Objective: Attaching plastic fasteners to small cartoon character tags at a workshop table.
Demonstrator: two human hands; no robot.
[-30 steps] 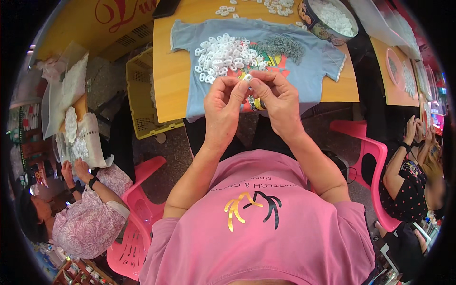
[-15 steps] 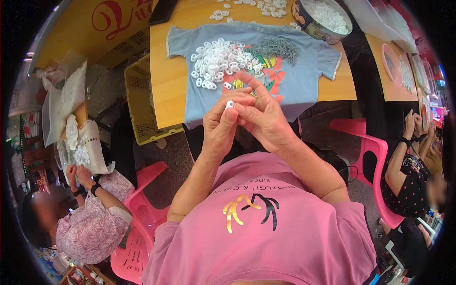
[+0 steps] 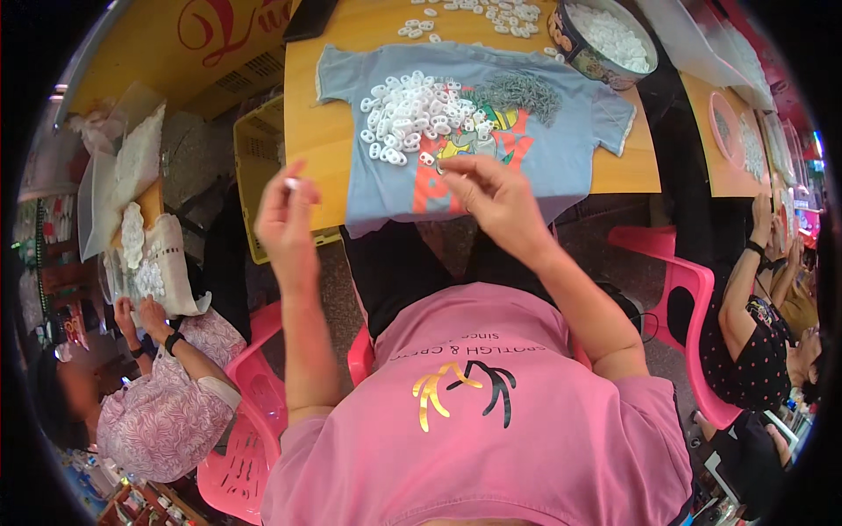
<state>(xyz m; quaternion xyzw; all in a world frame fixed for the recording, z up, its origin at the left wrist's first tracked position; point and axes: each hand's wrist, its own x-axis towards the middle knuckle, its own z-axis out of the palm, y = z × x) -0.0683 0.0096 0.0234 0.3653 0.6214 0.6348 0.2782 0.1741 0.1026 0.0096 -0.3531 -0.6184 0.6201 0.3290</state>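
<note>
My left hand (image 3: pixel 288 223) is raised over the table's left front edge, slightly blurred. Its fingers are closed on a small white plastic piece (image 3: pixel 292 184). Over the front of a blue printed T-shirt (image 3: pixel 377 197), my right hand (image 3: pixel 500 202) has thumb and forefinger pinched; whatever sits at their tips is too small to make out. Just beyond those tips lies a single white two-holed piece (image 3: pixel 427 159). A heap of similar white oval pieces (image 3: pixel 412 114) covers the shirt's middle, and a pile of small grey parts (image 3: pixel 524 96) lies to its right.
More white pieces (image 3: pixel 513 17) are scattered at the table's far side, beside a round tin (image 3: pixel 614 44) full of white parts. A yellow crate (image 3: pixel 250 175) stands left of the wooden table (image 3: pixel 316 140). People sit at both sides, near pink chairs (image 3: pixel 649 241).
My hands were together around a white piece in front of the shirt. Now they are apart: the left has swung left with the white piece, the right is nearer the shirt.
</note>
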